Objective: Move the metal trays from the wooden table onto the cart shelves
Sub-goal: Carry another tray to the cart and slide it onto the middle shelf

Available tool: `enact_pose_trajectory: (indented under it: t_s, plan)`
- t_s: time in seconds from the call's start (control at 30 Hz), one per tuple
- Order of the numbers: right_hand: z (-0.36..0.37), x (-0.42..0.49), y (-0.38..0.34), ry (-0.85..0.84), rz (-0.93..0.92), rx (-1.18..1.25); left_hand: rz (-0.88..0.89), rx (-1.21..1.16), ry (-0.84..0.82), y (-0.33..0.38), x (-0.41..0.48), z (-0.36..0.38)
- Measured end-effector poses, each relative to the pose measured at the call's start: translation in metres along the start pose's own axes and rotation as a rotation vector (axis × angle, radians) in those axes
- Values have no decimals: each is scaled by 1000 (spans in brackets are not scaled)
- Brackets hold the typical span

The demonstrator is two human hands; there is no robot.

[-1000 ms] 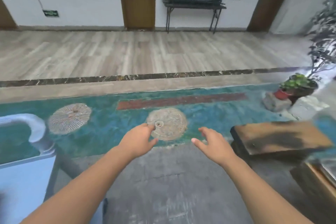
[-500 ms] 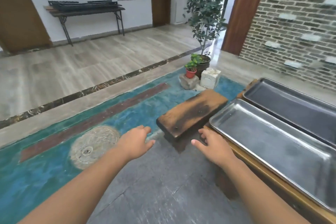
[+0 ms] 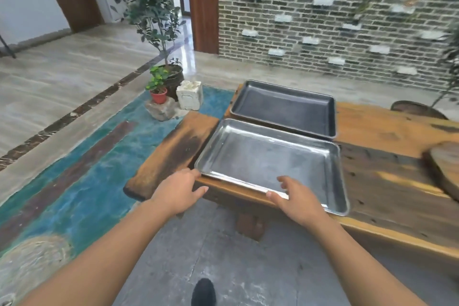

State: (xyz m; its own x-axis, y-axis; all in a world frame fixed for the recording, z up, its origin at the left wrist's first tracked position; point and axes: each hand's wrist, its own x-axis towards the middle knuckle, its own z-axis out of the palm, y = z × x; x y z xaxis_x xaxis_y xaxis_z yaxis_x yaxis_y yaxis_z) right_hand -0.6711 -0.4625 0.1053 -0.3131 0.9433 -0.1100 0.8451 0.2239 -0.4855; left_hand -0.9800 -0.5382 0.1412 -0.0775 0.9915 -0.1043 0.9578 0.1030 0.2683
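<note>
Two empty metal trays lie side by side on the wooden table (image 3: 387,131). The shiny near tray (image 3: 268,159) sits at the table's front corner; the darker far tray (image 3: 283,107) lies just behind it. My left hand (image 3: 177,189) is open, fingers spread, right at the near tray's left front corner. My right hand (image 3: 296,199) is open too, its fingertips over the tray's front rim, holding nothing. The cart is out of view.
A low wooden bench (image 3: 171,154) stands left of the table. Potted plants (image 3: 161,82) and a white stone block (image 3: 189,94) sit on the floor beyond it. A round wooden board (image 3: 444,166) lies on the table's right. A brick wall runs behind.
My view has swung right from the floor and cart handle to the table. Both hands, still empty, have come up to the near tray's front edge.
</note>
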Motion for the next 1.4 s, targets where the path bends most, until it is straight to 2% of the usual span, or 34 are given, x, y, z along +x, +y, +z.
enact_pose_trajectory:
  t_s: [0.23,0.37,0.6,0.97,1.2,1.4]
  plan:
    - [-15,52,40,57,173,-19,109,-46,-44,7,113,21]
    - [-14,88,52,51,260,-37,121,-101,-38,-5,169,32]
    - [0,133,69,38,399,-46,124,-104,-137,-31,236,48]
    - [17,157,108,3,538,-15,34,-116,-221,-47,287,78]
    - [15,183,162,14,612,-14,-113,-136,-293,-50,314,91]
    - [15,205,219,98,693,23,-291,-218,-319,-52,341,109]
